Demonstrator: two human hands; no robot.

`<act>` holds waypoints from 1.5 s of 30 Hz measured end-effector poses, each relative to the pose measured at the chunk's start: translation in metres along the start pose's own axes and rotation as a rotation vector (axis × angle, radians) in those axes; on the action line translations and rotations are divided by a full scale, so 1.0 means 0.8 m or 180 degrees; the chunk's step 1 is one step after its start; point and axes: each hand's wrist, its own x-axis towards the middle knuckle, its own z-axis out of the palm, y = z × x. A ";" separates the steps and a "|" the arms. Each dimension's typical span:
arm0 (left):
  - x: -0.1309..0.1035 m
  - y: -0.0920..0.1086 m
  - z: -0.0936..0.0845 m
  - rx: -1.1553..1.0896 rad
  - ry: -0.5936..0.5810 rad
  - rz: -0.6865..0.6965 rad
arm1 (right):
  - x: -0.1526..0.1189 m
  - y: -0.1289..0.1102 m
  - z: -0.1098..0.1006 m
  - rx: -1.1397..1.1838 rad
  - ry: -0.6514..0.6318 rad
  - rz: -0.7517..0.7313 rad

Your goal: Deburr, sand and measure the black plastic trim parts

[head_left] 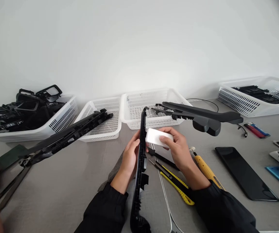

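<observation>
My left hand [129, 155] is closed around a long, narrow black plastic trim strip [137, 181] with clips and tabs along its edge. The strip stands on a slant, running from the bottom of the view up to the baskets. In my right hand [180, 150] is a small white block [158, 137], gripped between thumb and fingers. Its left end meets the strip near my left fingers; whether they press together I cannot tell. Below my right hand lie a yellow-and-black utility knife [178, 187] and a thin black tool [163, 158].
White baskets stand along the wall: one with black frames [64, 113], a smaller basket [100, 136], a middle basket [151, 123] with dark trim pieces [200, 113] across it, and a right basket [251, 108]. More trim [66, 136] lies left. A yellow-handled tool [207, 170] and black slab [246, 171] lie right.
</observation>
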 end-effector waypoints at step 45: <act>-0.009 0.002 0.017 -0.0236 -0.0062 -0.0054 | -0.008 -0.010 0.014 0.0176 -0.0830 0.0252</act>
